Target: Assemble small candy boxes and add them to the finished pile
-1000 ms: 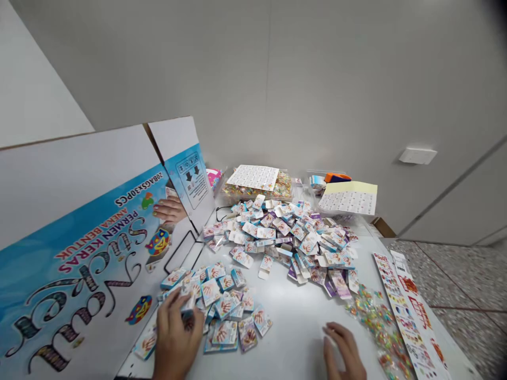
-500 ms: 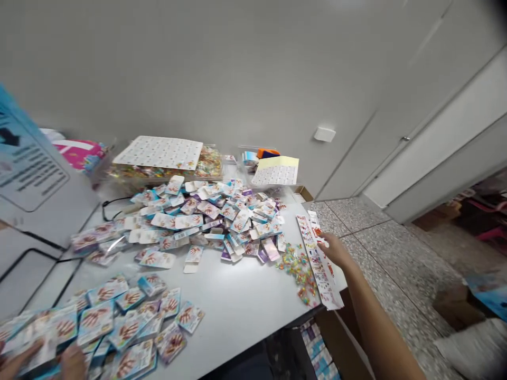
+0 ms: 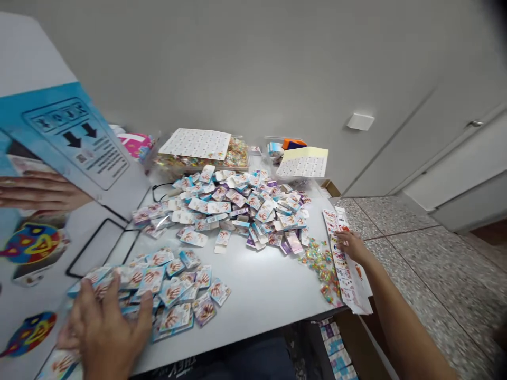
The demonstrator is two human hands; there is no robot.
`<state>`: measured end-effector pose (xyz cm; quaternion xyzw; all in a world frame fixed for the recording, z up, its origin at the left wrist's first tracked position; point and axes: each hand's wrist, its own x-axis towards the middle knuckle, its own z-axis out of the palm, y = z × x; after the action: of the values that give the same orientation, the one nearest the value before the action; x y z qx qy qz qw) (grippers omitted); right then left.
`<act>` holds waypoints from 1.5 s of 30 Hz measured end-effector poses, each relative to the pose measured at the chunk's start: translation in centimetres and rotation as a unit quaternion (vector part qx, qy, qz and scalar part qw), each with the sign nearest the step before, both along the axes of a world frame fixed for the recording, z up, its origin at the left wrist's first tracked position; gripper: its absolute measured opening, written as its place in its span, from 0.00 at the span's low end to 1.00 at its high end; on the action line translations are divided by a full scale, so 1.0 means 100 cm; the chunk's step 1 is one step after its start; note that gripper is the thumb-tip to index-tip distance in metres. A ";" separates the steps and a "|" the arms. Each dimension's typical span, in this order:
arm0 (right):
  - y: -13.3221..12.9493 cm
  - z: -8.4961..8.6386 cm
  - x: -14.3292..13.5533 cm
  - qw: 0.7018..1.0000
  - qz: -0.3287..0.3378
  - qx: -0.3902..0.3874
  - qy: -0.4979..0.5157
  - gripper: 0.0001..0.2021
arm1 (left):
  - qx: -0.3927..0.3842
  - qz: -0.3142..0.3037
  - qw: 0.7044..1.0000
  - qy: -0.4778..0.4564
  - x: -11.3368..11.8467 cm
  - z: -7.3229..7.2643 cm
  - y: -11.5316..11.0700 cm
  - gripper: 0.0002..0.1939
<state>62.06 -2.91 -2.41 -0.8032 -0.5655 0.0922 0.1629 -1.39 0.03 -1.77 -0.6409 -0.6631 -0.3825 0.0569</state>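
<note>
While resting left hand (image 3: 110,330) on small boxes (image 3: 175,316) with fingers spread apart, touching printed strips (image 3: 347,285) beside colourful packets (image 3: 325,274) with right hand (image 3: 351,246); cannot tell whether pinching or open.

Grey wall (image 3: 237,68), speckled tiled floor (image 3: 428,253)

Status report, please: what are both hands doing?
Left hand over near pile of small boxes. Right hand on printed strips. Candies beside strips.
</note>
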 end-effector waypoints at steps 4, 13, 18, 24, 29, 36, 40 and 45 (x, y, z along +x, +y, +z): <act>-0.001 -0.001 -0.003 0.998 -0.032 0.055 -0.020 0.10 | 0.022 0.000 0.999 0.040 0.019 0.009 -0.018 0.32; -0.034 0.091 -0.053 0.944 -0.162 0.288 0.015 0.19 | 0.077 -0.172 0.982 -0.020 0.086 -0.003 -0.073 0.20; -0.073 0.135 -0.175 0.889 -0.126 0.389 0.208 0.32 | 0.009 -0.325 0.933 -0.155 0.127 0.003 -0.106 0.25; -0.092 0.092 -0.274 0.931 0.109 0.279 0.208 0.15 | -0.258 -0.432 0.802 -0.322 0.145 0.032 -0.110 0.41; -0.087 0.077 -0.299 0.923 0.233 0.241 0.190 0.13 | -0.385 -0.341 0.774 -0.368 0.146 0.036 -0.104 0.13; -0.081 0.077 -0.308 0.902 0.314 0.218 0.200 0.04 | -0.374 -0.304 0.825 -0.294 0.130 0.022 -0.105 0.13; -0.083 0.072 -0.311 0.922 0.261 0.238 0.160 0.06 | -0.384 -0.356 0.790 -0.317 0.125 0.024 -0.110 0.18; -0.089 0.057 -0.326 0.892 0.339 0.293 0.052 0.12 | -0.428 -0.305 0.632 -0.570 0.131 0.019 -0.103 0.17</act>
<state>29.46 -11.84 3.29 -0.4723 -0.7957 0.0134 0.3790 11.69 -10.31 0.09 -0.4136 -0.4200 -0.3403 -0.7326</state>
